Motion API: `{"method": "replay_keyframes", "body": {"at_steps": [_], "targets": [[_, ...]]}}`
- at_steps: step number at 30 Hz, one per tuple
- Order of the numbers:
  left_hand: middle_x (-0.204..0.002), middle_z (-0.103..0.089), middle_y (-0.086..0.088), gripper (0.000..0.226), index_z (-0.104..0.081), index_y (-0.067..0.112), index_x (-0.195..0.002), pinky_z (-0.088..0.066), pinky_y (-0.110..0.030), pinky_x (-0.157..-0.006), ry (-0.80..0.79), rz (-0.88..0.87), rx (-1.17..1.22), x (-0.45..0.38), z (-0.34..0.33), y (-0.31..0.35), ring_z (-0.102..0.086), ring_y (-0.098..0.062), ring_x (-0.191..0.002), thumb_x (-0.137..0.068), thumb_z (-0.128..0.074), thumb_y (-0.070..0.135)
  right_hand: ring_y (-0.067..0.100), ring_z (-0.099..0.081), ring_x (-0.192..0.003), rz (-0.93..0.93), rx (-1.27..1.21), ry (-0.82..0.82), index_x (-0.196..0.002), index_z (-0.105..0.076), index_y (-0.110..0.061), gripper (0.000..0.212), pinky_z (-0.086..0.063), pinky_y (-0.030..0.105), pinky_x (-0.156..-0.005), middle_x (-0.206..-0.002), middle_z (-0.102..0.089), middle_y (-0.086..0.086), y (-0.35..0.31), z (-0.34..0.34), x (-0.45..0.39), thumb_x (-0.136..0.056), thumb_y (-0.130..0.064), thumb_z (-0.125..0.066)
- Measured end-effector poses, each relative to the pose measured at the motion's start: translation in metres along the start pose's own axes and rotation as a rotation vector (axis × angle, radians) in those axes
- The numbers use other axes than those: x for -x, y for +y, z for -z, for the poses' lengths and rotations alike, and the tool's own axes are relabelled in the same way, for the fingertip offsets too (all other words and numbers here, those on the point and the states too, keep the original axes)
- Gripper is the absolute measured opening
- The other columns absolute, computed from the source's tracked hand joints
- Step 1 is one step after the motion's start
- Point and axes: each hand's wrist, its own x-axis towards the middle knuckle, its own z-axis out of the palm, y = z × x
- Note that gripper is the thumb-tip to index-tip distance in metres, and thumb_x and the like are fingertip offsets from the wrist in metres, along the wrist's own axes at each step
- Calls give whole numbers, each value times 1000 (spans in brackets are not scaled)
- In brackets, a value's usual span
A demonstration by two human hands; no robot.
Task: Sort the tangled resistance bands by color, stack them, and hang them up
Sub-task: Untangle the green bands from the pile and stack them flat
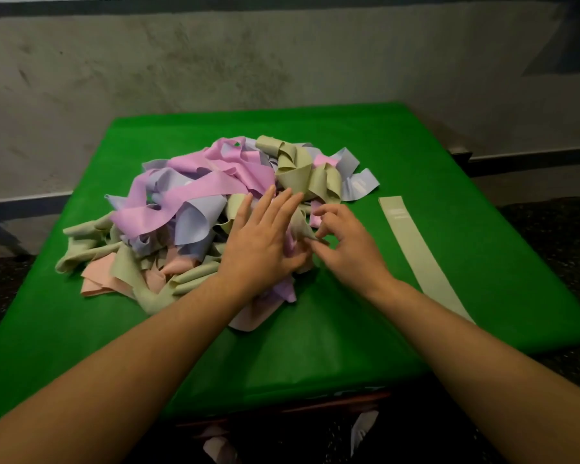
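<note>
Bands: tangled pile (195, 209) mid-table on the green cover (349, 346); pink, lilac, olive, peach mixed.
Sorted so far: I see one olive band (419, 256) flat at right, long axis running near-to-far.
Left hand (262, 242): fingers straight, pressing the pile.
Right hand (345, 242): fingertips pinching an olive strip (303, 226) at the pile's near-right edge.
Key relation: flat band lies right of my right hand, the nearer one.
</note>
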Motion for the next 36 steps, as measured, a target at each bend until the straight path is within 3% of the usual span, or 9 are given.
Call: {"method": "replay_keyframes", "body": {"at_steps": [5, 10, 16, 20, 24, 27, 30, 33, 36], "targets": [[-144, -51, 10, 86, -19, 36, -153, -5, -47, -123, -93, 20, 77, -15, -4, 1, -42, -10, -137, -82, -63, 59, 20, -67, -85, -18, -105, 24, -81, -51, -26, 24, -54, 45, -71, -95, -72, 0, -14, 24, 18, -87, -21, -75], [-136, -57, 14, 77, -25, 40, -148, -7, -46, -123, -152, 11, -27, -13, -16, -2, -50, -9, -130, -84, -59, 65, 10, -53, -66, -127, -335, 156, -84, -45, -25, 27, -49, 31, -61, -75, -54, -5, -26, 46, 20, -91, -17, -70], [-125, -62, 11, 74, -27, 38, -148, -10, -47, -121, -171, 26, -77, -14, -16, 4, -54, -13, -123, -85, -58, 63, 17, -70, -85, -550, -499, -74, -119, -58, -21, 28, -60, 32, -67, -106, -69, 6, -16, 62, 17, -93, -19, -67], [-129, -61, 7, 62, -23, 38, -150, -10, -48, -121, -189, 39, -111, -14, -15, 8, -55, -15, -123, -94, -50, 43, 11, -63, -60, -619, -427, -103, -98, -70, -15, 9, -50, 26, -50, -89, -69, 6, -11, 71, 28, -90, -21, -71], [-131, -60, 7, 53, -33, 37, -146, -12, -50, -120, -225, 29, -160, -12, -16, 8, -54, -16, -124, -97, -44, 52, -6, -50, -49, -535, -444, 24, -88, -70, -18, 6, -38, 12, -46, -66, -62, -14, -20, 88, 38, -89, -24, -72], [-137, -54, 7, 47, -44, 35, -140, -10, -52, -120, -272, 25, -169, -13, -16, 11, -45, -15, -133, -95, -49, 48, -4, -47, -42, -492, -528, 44, -89, -71, -17, 7, -32, 9, -42, -50, -55, -19, -36, 102, 43, -91, -23, -70], [-145, -45, 7, 49, -46, 33, -140, -11, -53, -121, -200, 81, 52, -15, -8, 22, -33, -14, -141, -92, -53, 31, -3, -46, -42, -489, -570, -18, -91, -73, -15, 14, -34, 13, -41, -51, -56, -16, -54, 115, 50, -92, -29, -68], [-136, -54, 6, 42, -53, 26, -135, -41, -33, -105, -73, 164, 566, -9, 16, 42, -50, -13, -124, -96, -47, 12, 1, -44, -44, -484, -575, -39, -82, -71, -18, 18, -35, 15, -44, -52, -53, -13, -65, 121, 57, -93, -32, -66], [-122, -64, 7, 30, -57, 19, -128, -48, -25, -94, -104, 236, 1099, 6, 54, 73, -59, -8, -115, -106, -39, 28, 9, -47, -54, -470, -513, -44, -80, -73, -24, 25, -37, 21, -50, -61, -55, -8, -73, 124, 63, -92, -44, -65]]}}
